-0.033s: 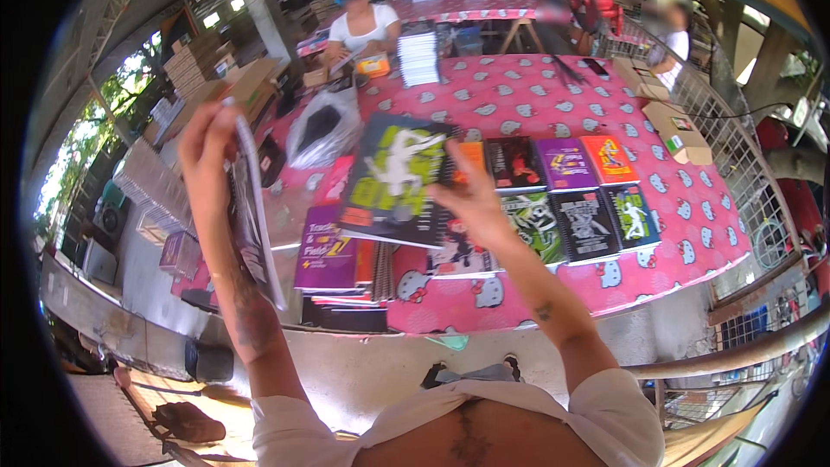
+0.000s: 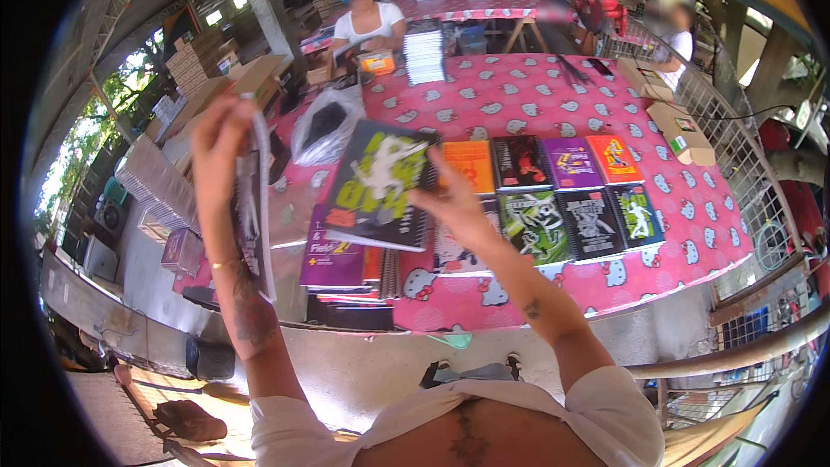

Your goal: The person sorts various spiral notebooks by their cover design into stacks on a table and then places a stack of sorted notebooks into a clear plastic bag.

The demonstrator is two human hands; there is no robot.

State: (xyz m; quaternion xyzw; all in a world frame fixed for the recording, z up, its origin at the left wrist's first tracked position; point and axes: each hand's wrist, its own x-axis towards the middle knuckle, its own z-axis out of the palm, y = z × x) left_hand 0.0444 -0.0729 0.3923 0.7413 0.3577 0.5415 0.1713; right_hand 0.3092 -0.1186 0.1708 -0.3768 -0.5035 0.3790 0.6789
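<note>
My left hand (image 2: 226, 125) is closed on the top of a notebook (image 2: 252, 207), held upright and nearly edge-on, its pages facing right. My right hand (image 2: 454, 199) grips the spiral edge of a black notebook (image 2: 380, 177) with green lettering and a white figure. This one is tilted above a stack topped by a purple notebook (image 2: 333, 264). To the right lie two rows of spiral notebooks, among them an orange one (image 2: 467, 164), a black and red one (image 2: 519, 163), a green one (image 2: 533, 225) and a dark grey one (image 2: 590, 223).
A pink patterned cloth (image 2: 519, 86) covers the table. Beyond the stack lies a clear plastic bag (image 2: 324, 130) with something dark inside. A tall stack of white-edged books (image 2: 424, 59) stands farther back, near a seated person (image 2: 370, 22). Cardboard pieces (image 2: 679, 134) lie along the right edge.
The black and green notebook has shifted slightly left and lower with my right hand, uncovering more of the orange notebook. My left hand has moved a little to the right with its notebook.
</note>
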